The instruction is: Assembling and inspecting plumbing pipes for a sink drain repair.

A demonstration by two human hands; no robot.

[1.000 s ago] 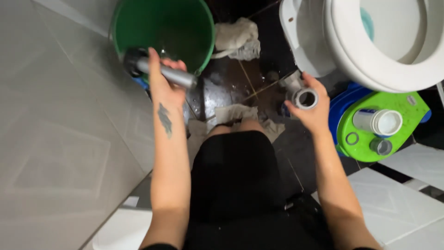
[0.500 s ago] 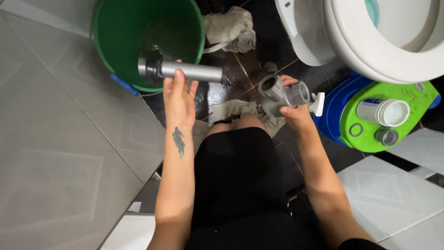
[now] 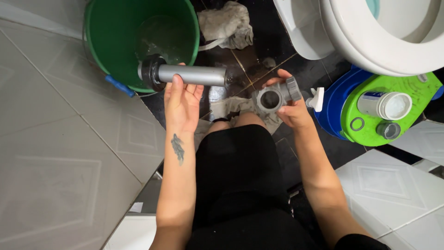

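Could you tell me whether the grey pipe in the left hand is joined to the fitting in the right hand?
No, the grey pipe in the left hand is clearly apart from the fitting held by the right hand.

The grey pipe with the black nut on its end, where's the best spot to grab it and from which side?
Grip the grey pipe around its smooth straight middle, coming from below as the left hand does now. It lies level over the rim of the green bucket, so the plain round shaft gives an even wrap. The black nut at its left end is wider and ridged, probably an awkward hold.
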